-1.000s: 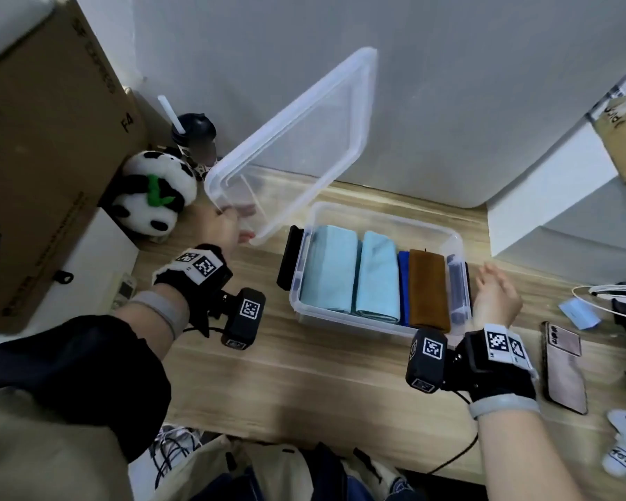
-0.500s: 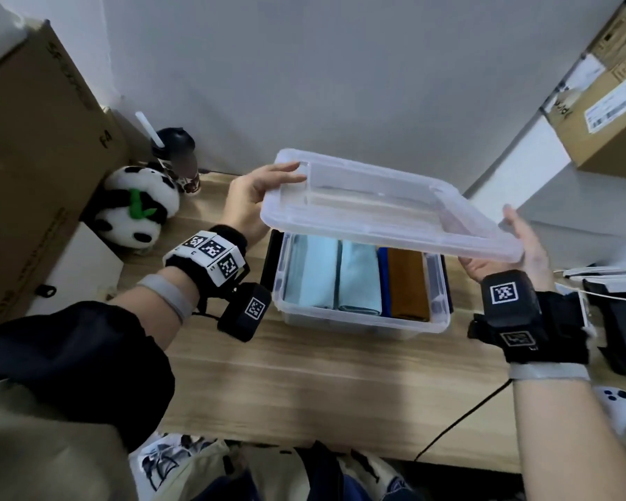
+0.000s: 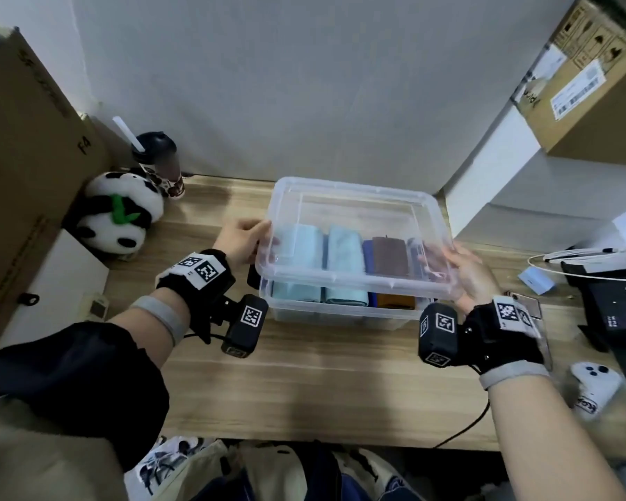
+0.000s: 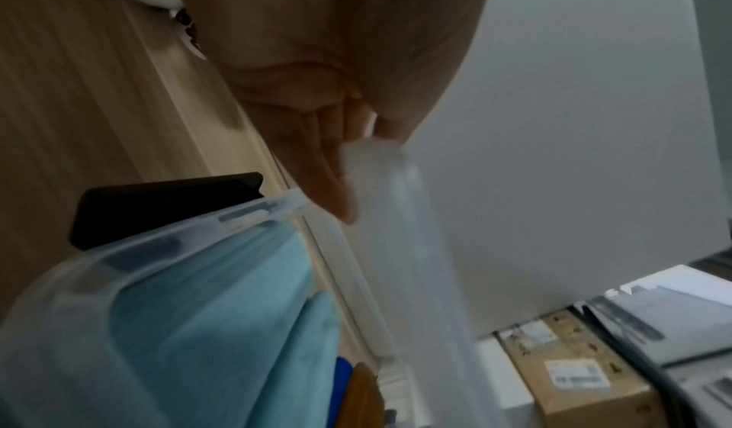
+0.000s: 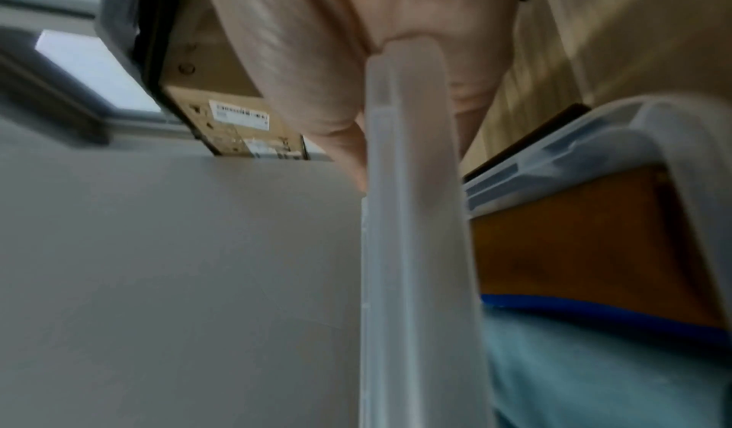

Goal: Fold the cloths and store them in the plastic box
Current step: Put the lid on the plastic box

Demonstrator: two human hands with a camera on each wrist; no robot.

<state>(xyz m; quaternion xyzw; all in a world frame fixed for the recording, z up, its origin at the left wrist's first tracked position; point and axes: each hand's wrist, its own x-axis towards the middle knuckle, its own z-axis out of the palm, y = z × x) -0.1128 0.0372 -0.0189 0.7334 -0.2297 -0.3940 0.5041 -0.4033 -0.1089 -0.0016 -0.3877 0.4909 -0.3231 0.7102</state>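
The clear plastic box [image 3: 335,312] stands mid-table with folded cloths inside: two light blue cloths [image 3: 344,249], a dark blue one [image 3: 368,256] and a brown one [image 3: 390,254]. A clear lid [image 3: 355,211] hovers just above the box, nearly level. My left hand [image 3: 244,238] grips the lid's left edge. On the lid's right edge sits my right hand [image 3: 465,271], thumb on top. In the left wrist view the fingers [image 4: 328,181] pinch the lid rim [image 4: 380,203] over the blue cloths [image 4: 222,325]. The right wrist view shows the lid edge [image 5: 412,215] held above the brown cloth [image 5: 574,247].
A panda plush [image 3: 118,215] and a cup with a straw [image 3: 161,162] sit at the back left beside a cardboard box [image 3: 19,168]. Right of the box lie a phone [image 3: 528,307], a small blue item [image 3: 535,280], black devices [image 3: 618,305] and a white controller [image 3: 595,386].
The lid swung from upright in my left hand to flat over the box. My right hand took its right edge. Both hands have since lowered it close to the box rim.
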